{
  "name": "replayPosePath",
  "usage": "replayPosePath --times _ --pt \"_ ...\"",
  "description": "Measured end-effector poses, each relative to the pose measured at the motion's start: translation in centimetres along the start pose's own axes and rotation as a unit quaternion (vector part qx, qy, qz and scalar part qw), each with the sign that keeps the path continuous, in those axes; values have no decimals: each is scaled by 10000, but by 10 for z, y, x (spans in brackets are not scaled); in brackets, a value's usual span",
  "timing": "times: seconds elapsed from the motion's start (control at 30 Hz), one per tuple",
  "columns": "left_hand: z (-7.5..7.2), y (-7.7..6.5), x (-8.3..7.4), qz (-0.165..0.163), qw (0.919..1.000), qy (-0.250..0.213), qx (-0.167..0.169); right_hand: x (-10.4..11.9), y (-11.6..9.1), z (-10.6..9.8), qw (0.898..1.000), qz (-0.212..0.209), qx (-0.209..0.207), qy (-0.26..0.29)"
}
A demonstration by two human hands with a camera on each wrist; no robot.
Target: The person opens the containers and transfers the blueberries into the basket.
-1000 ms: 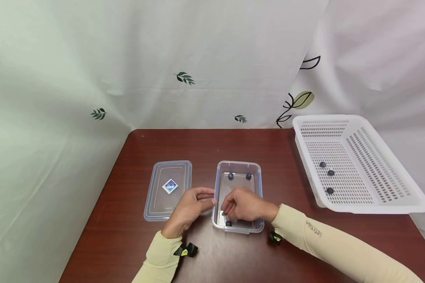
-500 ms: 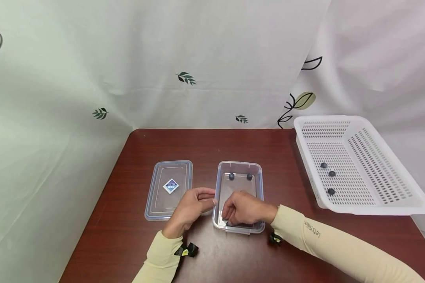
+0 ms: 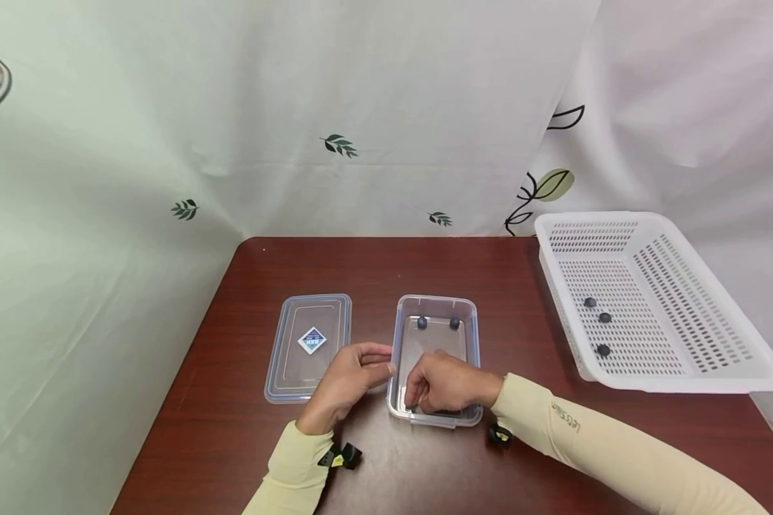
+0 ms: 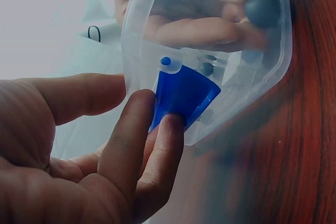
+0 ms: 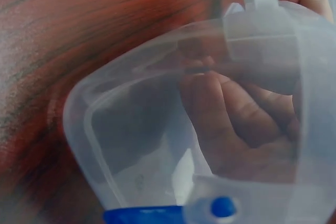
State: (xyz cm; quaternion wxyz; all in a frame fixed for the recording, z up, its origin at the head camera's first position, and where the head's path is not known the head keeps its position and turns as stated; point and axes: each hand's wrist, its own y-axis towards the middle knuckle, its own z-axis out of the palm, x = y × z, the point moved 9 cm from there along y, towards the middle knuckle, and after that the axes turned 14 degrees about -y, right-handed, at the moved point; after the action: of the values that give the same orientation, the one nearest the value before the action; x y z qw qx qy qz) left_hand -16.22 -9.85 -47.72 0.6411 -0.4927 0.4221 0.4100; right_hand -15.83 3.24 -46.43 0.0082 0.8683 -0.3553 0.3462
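A clear plastic box point(image 3: 434, 419) stands uncovered on the table, with two dark balls point(image 3: 421, 322) near its far end. Inside the box, my right hand point(image 3: 447, 383) has its fingers curled at the near-left corner. Dark material shows at its fingertips, seemingly a small ball pinched there, mostly hidden. Through the box wall, the left wrist view shows a dark ball point(image 4: 262, 10) by those fingertips. My left hand point(image 3: 354, 372) touches the left side of the box with fingers extended. In the left wrist view its fingertips lie against a blue clip point(image 4: 184, 98).
Left of the box lies its clear lid point(image 3: 305, 322) with a diamond-shaped label. A white slotted basket point(image 3: 670, 379) stands at the right with several dark balls point(image 3: 605, 317) in it. White cloth point(image 3: 386, 86) hangs behind the brown table point(image 3: 322, 265).
My right hand has shifted slightly toward the near-left corner of the box, and the dark ball there is now more covered by its fingers. My left hand stays put.
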Motion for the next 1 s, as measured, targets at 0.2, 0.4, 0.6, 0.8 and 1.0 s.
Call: replayPosePath --times 0.2,0.4,0.6,0.8,1.0 --pt "0 0 1 19 10000 -7 34 -3 1 -11 9982 152 -292 507" --pt "0 1 1 6 10000 -56 35 -4 0 -30 9940 203 -661 842" --pt "0 1 1 14 10000 -88 23 -6 -7 -62 9903 272 -1136 751" --pt "0 1 1 27 9999 -101 20 -14 -23 -95 9832 512 -1597 726" --pt "0 1 1 54 9999 -134 9 -26 -48 -128 9701 815 -2107 884"
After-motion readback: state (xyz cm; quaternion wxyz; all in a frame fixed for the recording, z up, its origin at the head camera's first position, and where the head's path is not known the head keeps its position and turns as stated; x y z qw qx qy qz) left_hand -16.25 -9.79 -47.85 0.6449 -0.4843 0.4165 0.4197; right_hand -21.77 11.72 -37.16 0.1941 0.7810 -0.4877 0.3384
